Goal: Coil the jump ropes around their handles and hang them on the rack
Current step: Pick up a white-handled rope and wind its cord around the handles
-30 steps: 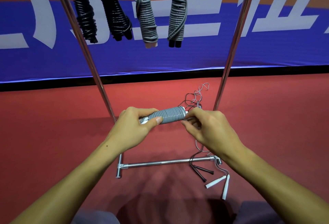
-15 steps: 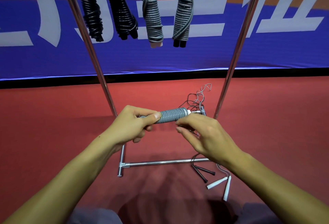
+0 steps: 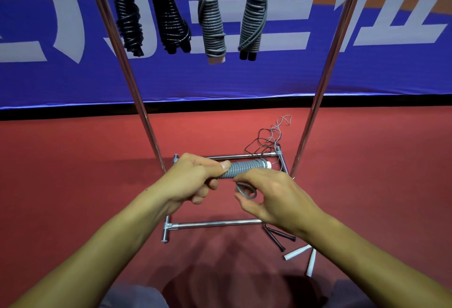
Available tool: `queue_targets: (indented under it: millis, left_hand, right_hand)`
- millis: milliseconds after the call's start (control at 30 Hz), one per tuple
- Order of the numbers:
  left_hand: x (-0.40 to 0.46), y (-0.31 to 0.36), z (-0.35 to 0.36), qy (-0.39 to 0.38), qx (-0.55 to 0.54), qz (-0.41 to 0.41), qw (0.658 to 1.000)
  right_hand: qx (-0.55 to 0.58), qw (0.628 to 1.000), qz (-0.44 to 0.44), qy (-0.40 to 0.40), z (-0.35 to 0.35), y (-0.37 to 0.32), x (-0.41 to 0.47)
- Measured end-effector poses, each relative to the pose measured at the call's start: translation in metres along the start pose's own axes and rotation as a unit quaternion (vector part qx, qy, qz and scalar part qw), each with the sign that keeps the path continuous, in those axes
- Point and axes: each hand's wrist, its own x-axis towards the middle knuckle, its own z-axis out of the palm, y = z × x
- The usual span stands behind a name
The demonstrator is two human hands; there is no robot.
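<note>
Grey jump rope (image 3: 241, 168): coiled round its handles, held level before the rack (image 3: 325, 82). Left hand (image 3: 193, 180) grips the handle end; right hand (image 3: 271, 195) pinches the tail loop (image 3: 245, 191). Advice: keep turns tight, tuck the loop firmly before hanging.

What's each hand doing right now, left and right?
Left hand: gripping the coiled grey jump rope around its handles.
Right hand: pinching the rope's loose end loop just below the coil.
</note>
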Motion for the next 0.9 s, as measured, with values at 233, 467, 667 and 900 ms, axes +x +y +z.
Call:
queue_targets:
  millis: [233,467,667,900]
  left_hand:
    - [0.0022,0.0020,-0.0052,-0.020,-0.061,-0.046,0.997]
    - [-0.0002,0.0026,-0.0006,-0.030,-0.074,-0.057,0.995]
    - [-0.0022,0.0049,0.0008,-0.043,-0.079,-0.067,0.994]
    - [0.0015,0.0037,-0.0007,-0.031,-0.074,-0.070,0.994]
  right_hand:
    - [0.051,0.998,0.009,-0.040,-0.0074,0.0070,0.0018]
    - [0.004,0.998,0.005,0.055,-0.0015,0.0040,0.0018]
    - [0.043,0.992,0.051,0.111,-0.0003,-0.0003,0.0014]
    - [0.209,0.966,0.135,0.073,-0.0052,-0.0007,0.0014]
